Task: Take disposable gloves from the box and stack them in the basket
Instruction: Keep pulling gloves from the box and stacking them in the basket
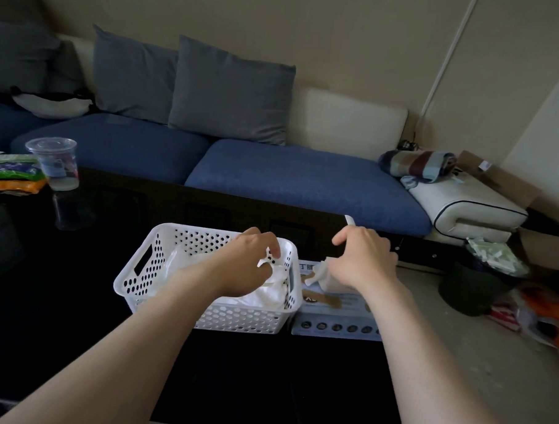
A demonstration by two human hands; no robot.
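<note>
Head view: both forearms reach forward over the dark table (75, 315), palms turned down. The left hand (247, 261) hangs over the right end of the white perforated basket (134, 269), its fingers curled together and pinching a crumpled white glove (268, 262) just above the pile of gloves (268, 293) lying inside. The right hand (364, 258) is over the box (334, 315), which sits touching the basket's right side. Its fingers are curled down onto a second glove (320, 273) (white, bunched below the thumb) that rises from the box's top opening.
</note>
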